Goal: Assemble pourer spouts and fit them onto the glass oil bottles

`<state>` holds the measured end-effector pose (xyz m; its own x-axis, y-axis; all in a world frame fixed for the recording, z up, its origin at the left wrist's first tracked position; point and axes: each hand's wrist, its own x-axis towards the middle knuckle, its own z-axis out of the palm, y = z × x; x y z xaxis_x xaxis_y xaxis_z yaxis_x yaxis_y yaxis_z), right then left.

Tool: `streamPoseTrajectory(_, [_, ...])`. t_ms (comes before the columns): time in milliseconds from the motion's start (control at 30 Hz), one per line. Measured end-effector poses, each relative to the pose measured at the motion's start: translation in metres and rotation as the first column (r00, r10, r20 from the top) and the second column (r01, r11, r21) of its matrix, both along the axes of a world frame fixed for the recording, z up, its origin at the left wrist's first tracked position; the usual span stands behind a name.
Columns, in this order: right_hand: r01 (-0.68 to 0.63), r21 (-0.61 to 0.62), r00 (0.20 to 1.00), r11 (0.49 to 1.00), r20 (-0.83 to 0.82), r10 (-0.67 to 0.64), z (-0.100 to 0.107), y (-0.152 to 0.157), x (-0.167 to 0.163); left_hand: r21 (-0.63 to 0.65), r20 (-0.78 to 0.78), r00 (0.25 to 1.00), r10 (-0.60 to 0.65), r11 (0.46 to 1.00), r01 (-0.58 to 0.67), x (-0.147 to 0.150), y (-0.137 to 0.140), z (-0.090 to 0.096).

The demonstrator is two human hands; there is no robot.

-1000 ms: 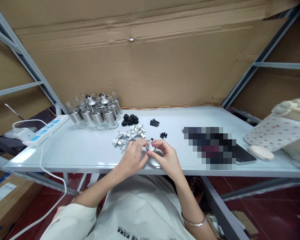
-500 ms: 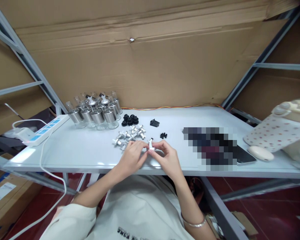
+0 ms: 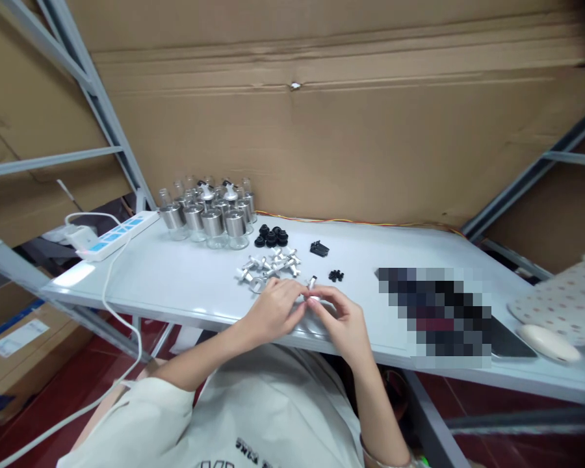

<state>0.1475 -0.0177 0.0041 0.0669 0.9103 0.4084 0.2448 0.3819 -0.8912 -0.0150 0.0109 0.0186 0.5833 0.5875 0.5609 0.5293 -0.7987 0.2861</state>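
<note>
Spout (image 3: 312, 283), seemingly in both hands (image 3: 279, 307) (image 3: 347, 325)

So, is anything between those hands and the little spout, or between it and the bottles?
Nothing visible blocks the hands: the left hand and right hand hold the spout at their fingertips. Toward the bottles, the pile of silver parts lies in between.

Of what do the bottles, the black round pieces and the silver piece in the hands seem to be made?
Bottles: probably clear, shiny glass, see-through above and below their sleeves; these look like brushed metal, with grey reflections.
Black round pieces: perhaps rubber or plastic, dark with little shine.
Silver piece: metal or silver-coated plastic; its pale gleam leaves this open.
</note>
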Motion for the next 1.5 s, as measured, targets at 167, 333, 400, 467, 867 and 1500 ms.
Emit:
streamPoseTrajectory(167, [0.006, -0.003, 1.0, 1.0, 0.009, -0.006, -0.006, 0.001, 0.002, -0.031, -0.008, 1.0, 0.007, 0.999, -0.008, 0.001, -0.002, 0.0])
streamPoseTrajectory(333, [0.012, 0.019, 1.0, 1.0, -0.001, -0.012, -0.011, 0.002, 0.004, -0.068, -0.017, 1.0, 0.009, 0.998, -0.01, -0.002, -0.004, -0.003])
streamPoseTrajectory(400, [0.015, 0.012, 1.0, 1.0, 0.008, -0.015, -0.011, 0.002, 0.004, -0.076, -0.009, 1.0, 0.023, 0.997, -0.024, -0.008, 0.0, 0.003])
streamPoseTrajectory(467, [0.021, 0.007, 0.999, 1.0, 0.024, -0.021, -0.011, 0.002, 0.004, -0.07, 0.001, 0.996, 0.085, 0.994, -0.085, -0.019, 0.012, 0.016])
streamPoseTrajectory(867, [0.031, 0.005, 0.998, 0.999, 0.061, -0.032, -0.011, 0.0, 0.003, -0.059, -0.492, 0.796, 0.353, 0.898, -0.435, -0.028, 0.167, 0.075])
streamPoseTrajectory(1500, [0.035, 0.025, 0.998, 0.999, 0.054, -0.037, -0.004, -0.001, 0.0, -0.114, 0.046, 0.999, 0.002, 0.993, 0.003, -0.032, 0.047, 0.107])
